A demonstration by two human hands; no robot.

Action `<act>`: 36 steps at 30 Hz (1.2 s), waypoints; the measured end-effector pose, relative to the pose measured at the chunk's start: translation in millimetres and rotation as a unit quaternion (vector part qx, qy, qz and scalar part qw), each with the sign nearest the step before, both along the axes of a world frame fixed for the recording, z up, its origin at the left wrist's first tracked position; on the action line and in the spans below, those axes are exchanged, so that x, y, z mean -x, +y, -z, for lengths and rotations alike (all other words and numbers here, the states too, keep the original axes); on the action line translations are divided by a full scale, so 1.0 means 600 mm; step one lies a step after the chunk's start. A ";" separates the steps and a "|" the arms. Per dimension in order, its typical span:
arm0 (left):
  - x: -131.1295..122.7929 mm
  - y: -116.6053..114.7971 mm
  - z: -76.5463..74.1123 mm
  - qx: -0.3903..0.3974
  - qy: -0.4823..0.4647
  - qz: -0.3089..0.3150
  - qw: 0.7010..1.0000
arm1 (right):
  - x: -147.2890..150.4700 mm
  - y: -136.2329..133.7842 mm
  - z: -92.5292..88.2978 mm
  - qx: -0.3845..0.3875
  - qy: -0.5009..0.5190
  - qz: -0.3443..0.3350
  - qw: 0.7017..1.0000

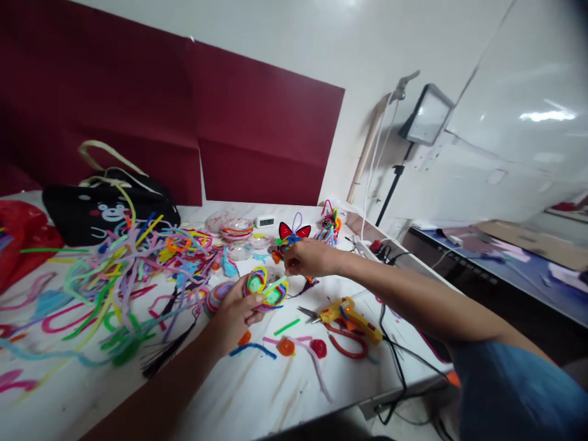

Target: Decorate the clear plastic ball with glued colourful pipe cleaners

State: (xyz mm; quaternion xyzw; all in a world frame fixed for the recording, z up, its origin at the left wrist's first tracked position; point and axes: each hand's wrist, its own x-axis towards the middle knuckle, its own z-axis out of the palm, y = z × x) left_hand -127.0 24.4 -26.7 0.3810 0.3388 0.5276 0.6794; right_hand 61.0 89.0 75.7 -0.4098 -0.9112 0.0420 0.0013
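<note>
- Pale-green strip [274, 285]: pinching far end in right hand [307, 257], apparently fitting against coiled piece [255, 280].
- Clasping coiled piece in left hand [235, 315].
- Likely needing steady alignment.

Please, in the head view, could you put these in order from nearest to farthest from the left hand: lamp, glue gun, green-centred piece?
From the left hand:
1. Green-centred piece: held in that hand.
2. Glue gun: on the table, to the hand's right.
3. Lamp: high up at the right, farther back.
</note>
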 end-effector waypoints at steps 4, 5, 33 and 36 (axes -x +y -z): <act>-0.001 0.000 0.001 -0.008 0.026 -0.012 1.000 | -0.001 0.006 0.009 -0.008 0.011 0.006 1.000; -0.001 0.000 0.001 -0.010 0.030 -0.014 0.999 | -0.003 0.007 0.011 -0.009 0.014 0.006 1.000; -0.007 0.004 0.016 0.002 0.013 0.037 0.999 | -0.071 -0.045 0.054 0.052 0.174 0.042 0.982; -0.006 0.008 0.019 0.003 0.011 0.033 0.999 | -0.081 -0.050 0.042 0.049 0.227 0.045 0.971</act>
